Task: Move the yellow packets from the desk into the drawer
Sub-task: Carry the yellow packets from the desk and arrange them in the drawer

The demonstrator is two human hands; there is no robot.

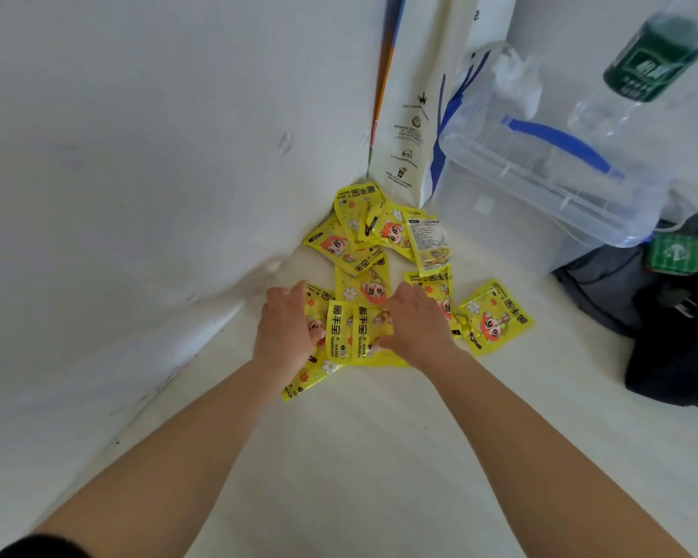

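Yellow shiny plastic packets lie heaped in the corner of the white desk, and the left hand and right hand both curl round a few, so slippery ones may slide out and fall

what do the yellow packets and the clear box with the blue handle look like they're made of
The yellow packets look like thin glossy plastic film, possibly foil-lined: they catch glare and crinkle at the sealed edges. The clear box looks like rigid translucent plastic: you see through its walls, and its lid has moulded ridges. Its blue handle seems opaque plastic.
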